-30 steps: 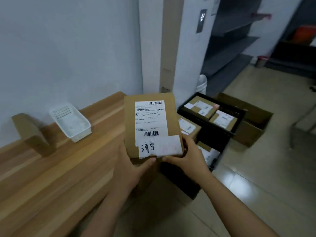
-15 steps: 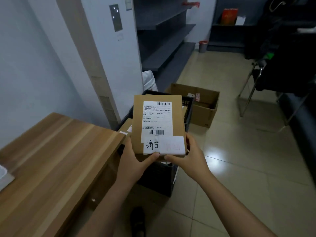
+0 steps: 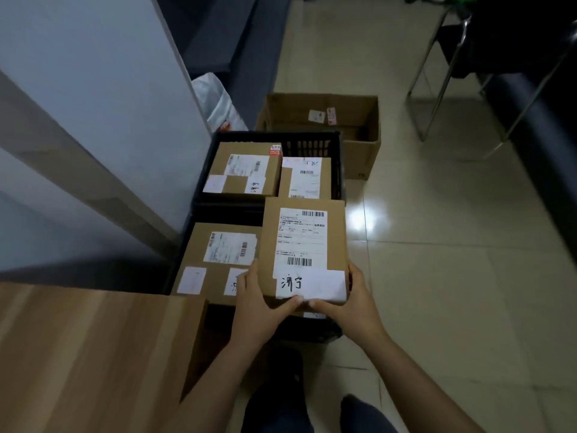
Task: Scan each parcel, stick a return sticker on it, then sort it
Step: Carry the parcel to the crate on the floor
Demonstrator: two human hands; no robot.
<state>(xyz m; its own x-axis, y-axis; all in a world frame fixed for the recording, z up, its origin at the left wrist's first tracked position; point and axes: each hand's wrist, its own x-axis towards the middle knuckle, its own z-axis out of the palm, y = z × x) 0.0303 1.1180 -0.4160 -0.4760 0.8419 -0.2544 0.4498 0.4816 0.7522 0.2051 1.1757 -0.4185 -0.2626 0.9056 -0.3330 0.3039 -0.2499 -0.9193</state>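
The wooden counter (image 3: pixel 93 354) fills the near left corner. Just to its right, both hands grip one brown parcel (image 3: pixel 304 245) by its near end. The left hand (image 3: pixel 259 310) wraps the near left corner and the right hand (image 3: pixel 352 304) the near right corner, with both thumbs lying on top. The thumbs rest on the edge of a white sticker (image 3: pixel 312 284) with handwritten characters, and a printed shipping label (image 3: pixel 301 239) sits above it.

The parcel is held over the right side of a black crate (image 3: pixel 312 334) on the floor. It sits beside and partly over a second labelled parcel (image 3: pixel 215 260) that lies in the crate's left side. Behind it stands another black crate (image 3: pixel 312 146) with two more parcels side by side, one on the left (image 3: pixel 246 170) and one on the right (image 3: pixel 304 178). Farther back an open cardboard box (image 3: pixel 359 120) sits on the tiled floor (image 3: pixel 437 245), with a white bag (image 3: pixel 218 104) to its left.
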